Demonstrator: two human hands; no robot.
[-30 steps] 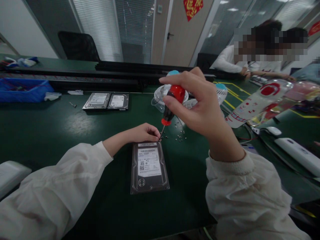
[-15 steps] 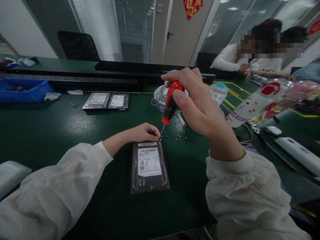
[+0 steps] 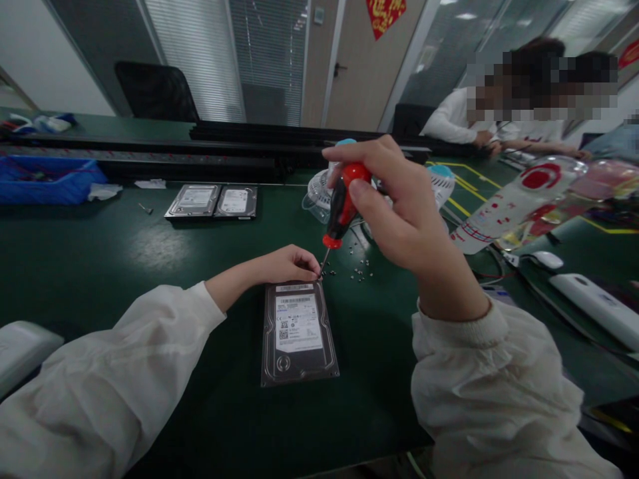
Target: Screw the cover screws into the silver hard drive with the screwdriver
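Note:
A hard drive [image 3: 298, 326] lies label up on the green table before me. My right hand [image 3: 402, 216] grips a red and black screwdriver [image 3: 339, 211] by its handle, its forefinger reaching over the top. The slanted shaft meets the drive's far right corner. Curled at the drive's far edge, my left hand [image 3: 289, 264] has thumb and fingertips pinched together right beside the screwdriver tip; whatever lies between them is hidden. Several small loose screws [image 3: 360, 271] are scattered on the table just beyond that corner.
Two more hard drives [image 3: 235, 201] lie farther back. A blue bin [image 3: 47, 179] stands at the left. Bottles [image 3: 519, 199], a white mouse [image 3: 546, 260], cables and a white power strip [image 3: 594, 309] occupy the right. Two people sit at the far right.
My right hand has turned slightly on the screwdriver handle, its fingers shifting a little to the right. The left hand and the hard drive have stayed in place.

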